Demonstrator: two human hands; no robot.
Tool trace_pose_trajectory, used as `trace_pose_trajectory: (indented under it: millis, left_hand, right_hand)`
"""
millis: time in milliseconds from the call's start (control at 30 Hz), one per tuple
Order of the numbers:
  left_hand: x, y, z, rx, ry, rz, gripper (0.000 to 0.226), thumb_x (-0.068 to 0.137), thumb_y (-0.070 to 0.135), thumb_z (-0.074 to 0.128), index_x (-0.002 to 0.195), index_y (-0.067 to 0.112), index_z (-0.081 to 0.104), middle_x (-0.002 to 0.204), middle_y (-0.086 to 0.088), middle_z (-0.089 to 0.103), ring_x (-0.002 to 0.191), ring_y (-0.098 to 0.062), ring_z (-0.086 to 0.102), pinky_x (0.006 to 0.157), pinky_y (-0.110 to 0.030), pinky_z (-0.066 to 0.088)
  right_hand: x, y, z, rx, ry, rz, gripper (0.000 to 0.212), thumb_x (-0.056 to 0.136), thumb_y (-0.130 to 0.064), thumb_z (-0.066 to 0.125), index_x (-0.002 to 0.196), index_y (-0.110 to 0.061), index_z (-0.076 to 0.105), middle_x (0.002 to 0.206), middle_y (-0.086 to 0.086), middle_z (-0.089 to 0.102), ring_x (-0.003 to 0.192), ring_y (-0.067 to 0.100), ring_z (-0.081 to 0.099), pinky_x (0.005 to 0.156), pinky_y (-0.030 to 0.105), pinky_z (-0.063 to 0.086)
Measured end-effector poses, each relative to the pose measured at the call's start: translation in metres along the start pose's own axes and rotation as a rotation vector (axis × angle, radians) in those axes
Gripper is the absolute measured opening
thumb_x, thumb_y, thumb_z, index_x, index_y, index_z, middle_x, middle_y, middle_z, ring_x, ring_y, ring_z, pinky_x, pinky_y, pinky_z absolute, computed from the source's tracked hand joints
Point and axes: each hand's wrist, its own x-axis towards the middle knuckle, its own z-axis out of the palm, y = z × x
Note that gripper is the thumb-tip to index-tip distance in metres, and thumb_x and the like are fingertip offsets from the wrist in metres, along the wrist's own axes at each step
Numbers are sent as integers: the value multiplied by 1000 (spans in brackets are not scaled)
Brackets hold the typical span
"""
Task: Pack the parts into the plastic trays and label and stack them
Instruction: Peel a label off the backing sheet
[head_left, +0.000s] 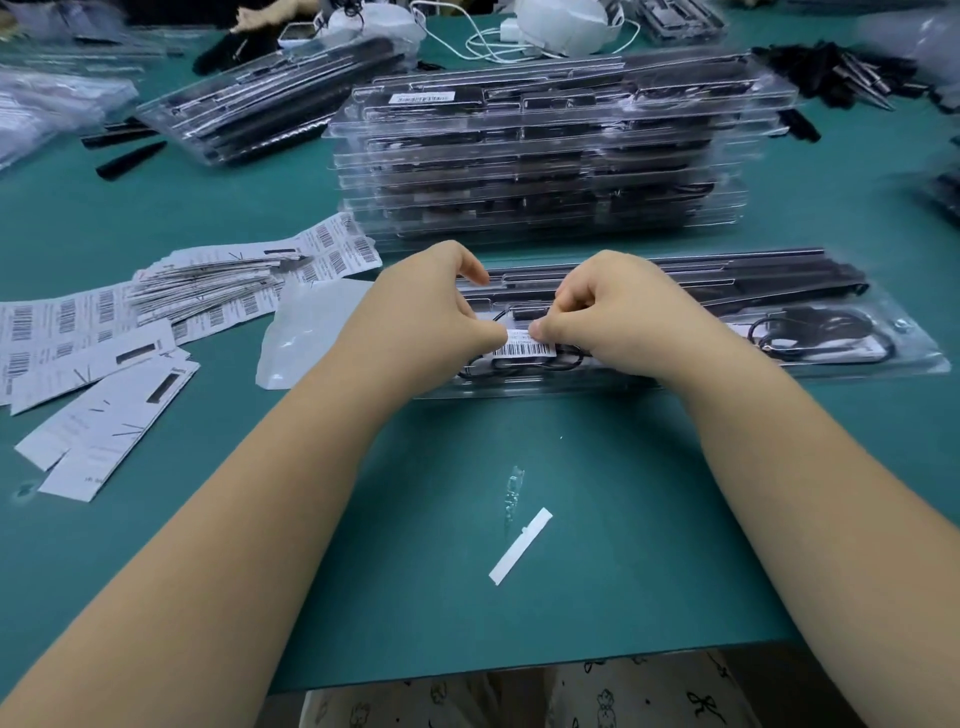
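White barcode label pinched between left hand and right hand

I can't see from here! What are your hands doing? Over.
Left hand and right hand both pinching barcode label, pressing it onto front tray. Finished stack behind. Nothing in the way.

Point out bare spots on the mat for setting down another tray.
Widest bare patch: near edge of the green mat, between the forearms, holding only a white strip. Another lies left of the tray stack, above the label sheets. The far edge is crowded.
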Motion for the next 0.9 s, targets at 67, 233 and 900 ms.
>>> trace_pose_trajectory:
  millis: [67,233,900]
  left_hand:
    - [0,1,0,49,-11,3,34,73,26,66,104,29,53,74,9,65,60,-5,56,57,-29,49]
    - [3,-3,-8,191,-66,-72,17,79,33,64,89,28,52,77,4,61,62,-12,58,52,-27,44]
    - [15,-26,-8,373,-194,215,59,87,60,41,139,32,40,142,7,40,128,-17,26,103,-33,24]
  right_hand:
    - [0,0,1,-42,4,-20,30,77,-36,72,54,-20,63,58,-5,59,52,2,47,47,19,31]
    - [0,7,-7,-90,75,-31,35,71,-42,78,80,-26,48,85,-10,49,71,2,47,54,23,33]
    - [2,13,-4,-115,-38,-240,26,77,-53,65,87,-29,67,87,-15,53,81,-2,51,68,21,40]
